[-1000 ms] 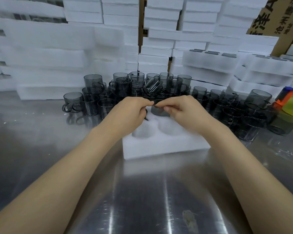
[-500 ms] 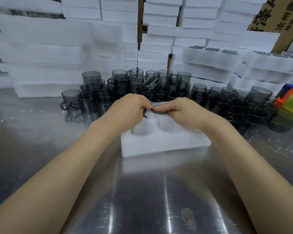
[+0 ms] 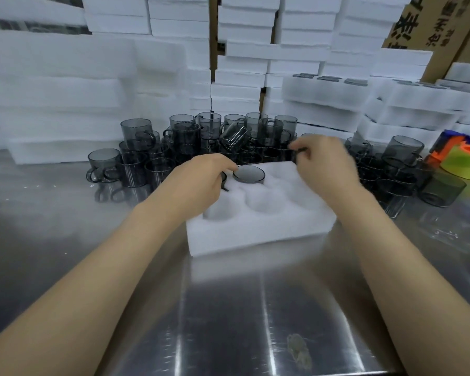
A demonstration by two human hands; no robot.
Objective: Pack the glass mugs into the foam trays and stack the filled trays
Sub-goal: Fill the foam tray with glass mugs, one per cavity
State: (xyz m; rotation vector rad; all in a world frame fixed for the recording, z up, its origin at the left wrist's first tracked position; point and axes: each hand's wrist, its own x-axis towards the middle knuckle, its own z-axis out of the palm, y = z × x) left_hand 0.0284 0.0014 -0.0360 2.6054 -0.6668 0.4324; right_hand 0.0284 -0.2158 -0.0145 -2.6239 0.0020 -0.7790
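On the tabletop point(image 3: 65, 240) before me, the foam tray point(image 3: 255, 234) is barely begun. One mug point(image 3: 248, 173) sits in the back middle pocket, my left hand point(image 3: 201, 180) grips a second mug point(image 3: 224, 185) at the back-left pocket, and four pockets look empty. My right hand point(image 3: 323, 161) pinches what seems a handle point(image 3: 299, 151) among the loose mugs point(image 3: 185, 137), which are too many to count. Filled trays point(image 3: 323, 90) stand stacked behind.

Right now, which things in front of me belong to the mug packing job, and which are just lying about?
Part of the job:
foam tray
seated mug, left hand holding its handle
loose mugs, right hand apparently pinching one handle
filled trays, stacked far right
foam stacks behind

Lying about:
cardboard box
orange and green plastic item
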